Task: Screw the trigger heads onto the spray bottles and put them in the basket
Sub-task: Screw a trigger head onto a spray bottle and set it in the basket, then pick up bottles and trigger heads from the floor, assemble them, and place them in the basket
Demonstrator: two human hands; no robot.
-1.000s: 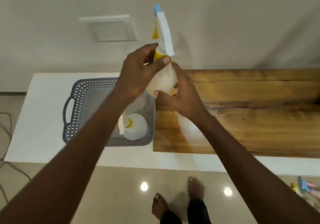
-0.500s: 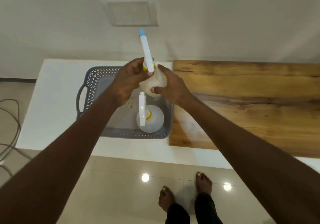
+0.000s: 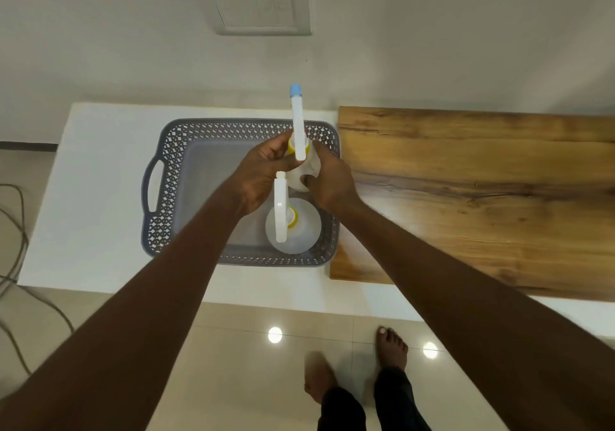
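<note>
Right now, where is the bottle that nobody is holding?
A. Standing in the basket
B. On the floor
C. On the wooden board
A: the free bottle stands upright inside the basket, near its right wall, just below both hands.

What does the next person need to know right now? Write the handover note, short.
Left hand: gripping the held spray bottle at its yellow collar, trigger head on top.
Right hand: fingers around the bottle body.
The bottle is over the grey basket, not yet set down.
Done: one assembled bottle stands in the basket.
Left: check the collar is tight, then put this bottle in the basket. No other bottles in view.
</note>
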